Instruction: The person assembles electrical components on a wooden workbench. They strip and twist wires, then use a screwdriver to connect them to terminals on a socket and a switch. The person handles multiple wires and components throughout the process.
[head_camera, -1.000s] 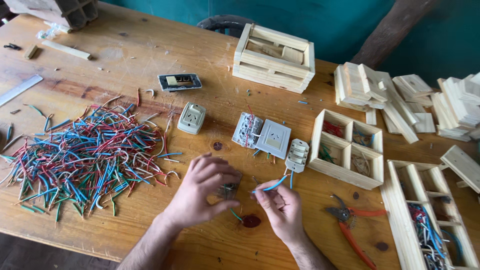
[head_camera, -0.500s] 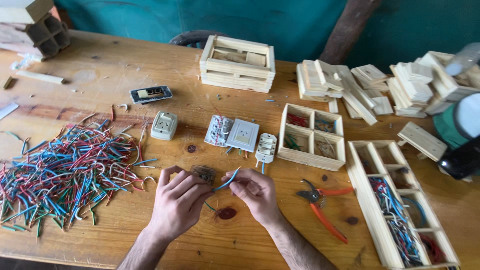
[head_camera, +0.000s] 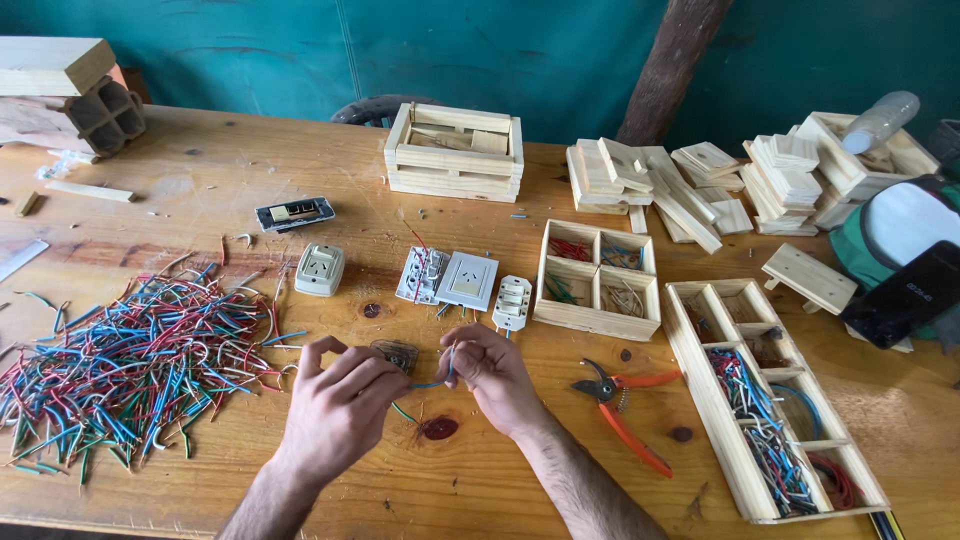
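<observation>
A scratched wooden workbench (head_camera: 200, 180) carries everything: to the left of the left hand (head_camera: 335, 415) sprawls a heap of coloured wire offcuts (head_camera: 130, 365), and just beyond both hands lie a beige socket (head_camera: 320, 269), a row of white switch modules (head_camera: 462, 282) and a four-compartment wooden tray (head_camera: 598, 280). To the right of the right hand (head_camera: 497, 378) lie orange-handled pliers (head_camera: 622, 405) and a long divided wooden tray (head_camera: 770, 395) with wires. Far beyond the hands stand a slatted wooden crate (head_camera: 455, 150) and stacks of small wooden pieces (head_camera: 700, 180).
</observation>
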